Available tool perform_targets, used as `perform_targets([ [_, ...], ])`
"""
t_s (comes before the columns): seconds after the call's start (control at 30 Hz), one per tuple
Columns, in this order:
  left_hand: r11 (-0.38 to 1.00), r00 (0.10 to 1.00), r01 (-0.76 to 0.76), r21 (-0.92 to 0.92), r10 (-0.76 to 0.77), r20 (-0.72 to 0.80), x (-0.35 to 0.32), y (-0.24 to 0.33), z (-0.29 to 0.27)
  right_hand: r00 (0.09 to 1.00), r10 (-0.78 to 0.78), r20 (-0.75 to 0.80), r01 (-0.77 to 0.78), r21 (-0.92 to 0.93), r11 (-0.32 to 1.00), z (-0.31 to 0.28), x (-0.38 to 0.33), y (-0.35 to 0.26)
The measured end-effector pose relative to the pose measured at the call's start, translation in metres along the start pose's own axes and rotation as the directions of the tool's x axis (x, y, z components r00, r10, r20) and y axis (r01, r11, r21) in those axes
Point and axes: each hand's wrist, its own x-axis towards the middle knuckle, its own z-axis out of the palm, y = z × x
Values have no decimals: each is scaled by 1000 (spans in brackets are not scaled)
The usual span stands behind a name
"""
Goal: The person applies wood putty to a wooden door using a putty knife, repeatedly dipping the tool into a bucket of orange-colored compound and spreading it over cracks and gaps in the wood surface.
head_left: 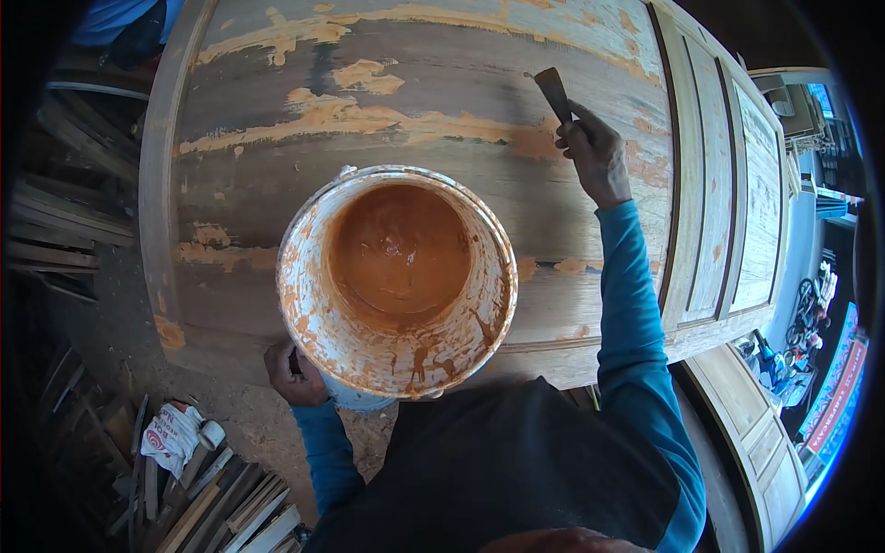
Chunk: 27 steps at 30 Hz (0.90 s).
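Observation:
A large white bucket, smeared inside and round its rim, fills the middle of the view. Wet orange-brown filler covers its bottom. My right hand grips a putty knife, its dark blade raised over the wooden panel. Orange filler lies in streaks and patches along the panel's boards. Just below and left of the bucket's rim, my left hand is closed with curled fingers. A small dark spot shows between them, but what they hold is hidden.
Framed wooden door panels lie to the right, with another lower down. Scrap wood strips and a white printed sack lie on the ground at lower left. Stacked boards stand farther left. A motorbike is at far right.

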Motion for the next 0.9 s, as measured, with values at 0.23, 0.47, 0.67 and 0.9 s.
perform_targets([
  [0.23,997,998,-65,43,65,-11,4,5,2,976,-219,15,207,-385,899,9,24,-7],
  [0.47,989,993,113,-90,-117,-33,-5,6,6,998,9,-55,-8,18,1000,11,8,-19],
  [0.67,708,799,511,-488,-600,-33,-7,-3,3,988,70,-134,-50,146,988,-1,-9,-15],
  [0.9,758,823,480,-441,-563,-72,-19,0,5,996,-85,9,85,-188,979,-1,4,-14],
])
